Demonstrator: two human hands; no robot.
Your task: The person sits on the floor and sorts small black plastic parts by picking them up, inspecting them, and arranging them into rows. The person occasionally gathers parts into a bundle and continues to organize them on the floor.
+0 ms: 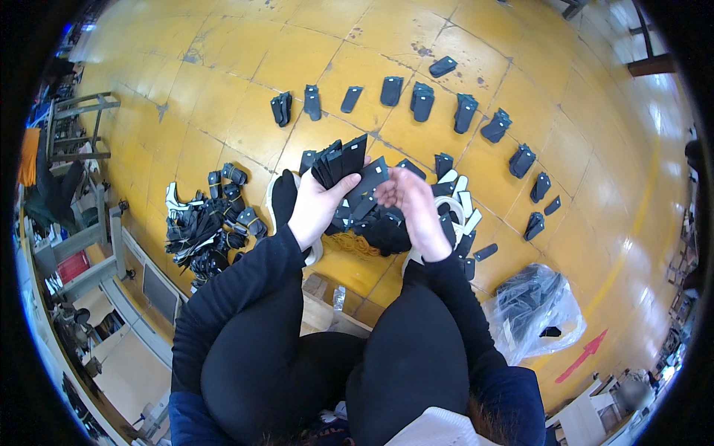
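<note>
My left hand (321, 201) is closed on a fanned bunch of dark folded socks (341, 160), its thumb pressed across their lower ends. My right hand (414, 208) is just right of the bunch, its fingertips blurred beside the edge of a dark grey folded sock (373, 175). Whether those fingers grip that sock I cannot tell. Below both hands, on the floor between my feet, lies a heap of dark socks (387, 232), partly covered by my hands. Something yellow-orange and stringy (352, 243) shows at the heap's near edge.
Small stacks of dark folded socks (422, 102) form an arc on the yellow tiled floor (312, 56). Banded dark bundles (216, 223) are piled at the left. A clear plastic bag (532, 312) with dark contents stands at the right. Benches (134, 320) line the left side.
</note>
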